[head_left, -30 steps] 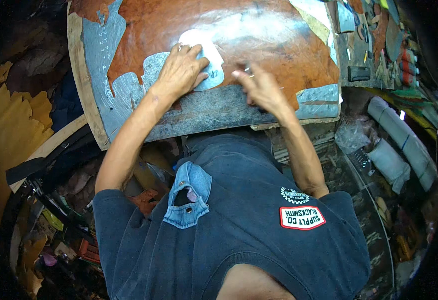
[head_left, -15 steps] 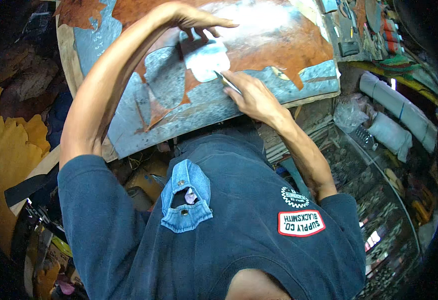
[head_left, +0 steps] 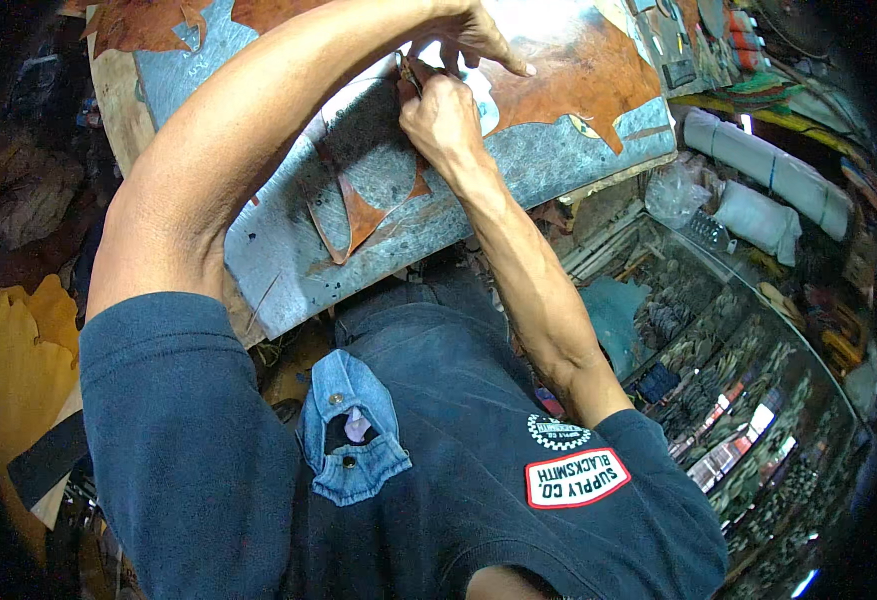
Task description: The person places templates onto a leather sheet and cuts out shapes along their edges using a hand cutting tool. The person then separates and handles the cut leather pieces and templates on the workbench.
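My right hand [head_left: 444,118] is closed around a slim knife [head_left: 408,72], only part of which shows above the fist. It works at the left side of a white template [head_left: 485,105], on brown leather [head_left: 559,75]. My left hand [head_left: 474,35] arches over the template from the far side, fingertips down and one digit stretched out to the right. It holds nothing that I can see. My left forearm and the glare hide part of the template and leather. A narrow leather offcut [head_left: 361,218] lies nearer to me on the board.
The leather rests on a scratched grey board [head_left: 539,185] with a straight near edge. Wrapped rolls [head_left: 774,170] and a glass-topped case [head_left: 719,390] stand at the right. Yellow leather sheets [head_left: 19,350] hang at the left. Tools and bottles [head_left: 746,42] sit at the far right.
My right hand has moved left and farther away with the knife, from the template's near edge to its left side. My left hand has shifted slightly right and away.
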`<state>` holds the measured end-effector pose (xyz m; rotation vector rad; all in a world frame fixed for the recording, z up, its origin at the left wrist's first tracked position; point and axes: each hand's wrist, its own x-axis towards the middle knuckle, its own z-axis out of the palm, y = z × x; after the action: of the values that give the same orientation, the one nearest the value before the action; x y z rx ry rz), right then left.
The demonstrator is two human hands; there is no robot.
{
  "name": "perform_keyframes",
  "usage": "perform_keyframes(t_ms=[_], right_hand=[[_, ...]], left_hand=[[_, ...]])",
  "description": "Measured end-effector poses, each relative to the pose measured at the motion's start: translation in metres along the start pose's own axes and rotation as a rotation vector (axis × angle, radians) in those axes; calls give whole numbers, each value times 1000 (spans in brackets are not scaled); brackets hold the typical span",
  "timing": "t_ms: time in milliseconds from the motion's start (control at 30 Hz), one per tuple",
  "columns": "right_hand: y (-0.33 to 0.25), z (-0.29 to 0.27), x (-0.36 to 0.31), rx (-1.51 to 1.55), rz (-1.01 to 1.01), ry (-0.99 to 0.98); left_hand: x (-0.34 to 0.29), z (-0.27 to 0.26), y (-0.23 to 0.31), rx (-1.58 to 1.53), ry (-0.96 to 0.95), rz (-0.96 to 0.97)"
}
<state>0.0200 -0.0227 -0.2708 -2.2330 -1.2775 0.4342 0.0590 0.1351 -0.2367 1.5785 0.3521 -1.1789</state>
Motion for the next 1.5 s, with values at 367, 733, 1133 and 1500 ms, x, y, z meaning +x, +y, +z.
perform_keyframes(t_ms=[367,733,1133,1500], right_hand=[[-11,9,-4,-96,47,44],[-16,12,-3,-139,50,-54],[-29,-10,-31,-127,-42,-81],[-32,-23,-61,-46,-37,-106]], left_hand=[[-10,14,-1,98,63,76],[-40,44,-11,272,192,95],[-64,67,-20,452,342,52],[-43,58,-43,782,520,39]])
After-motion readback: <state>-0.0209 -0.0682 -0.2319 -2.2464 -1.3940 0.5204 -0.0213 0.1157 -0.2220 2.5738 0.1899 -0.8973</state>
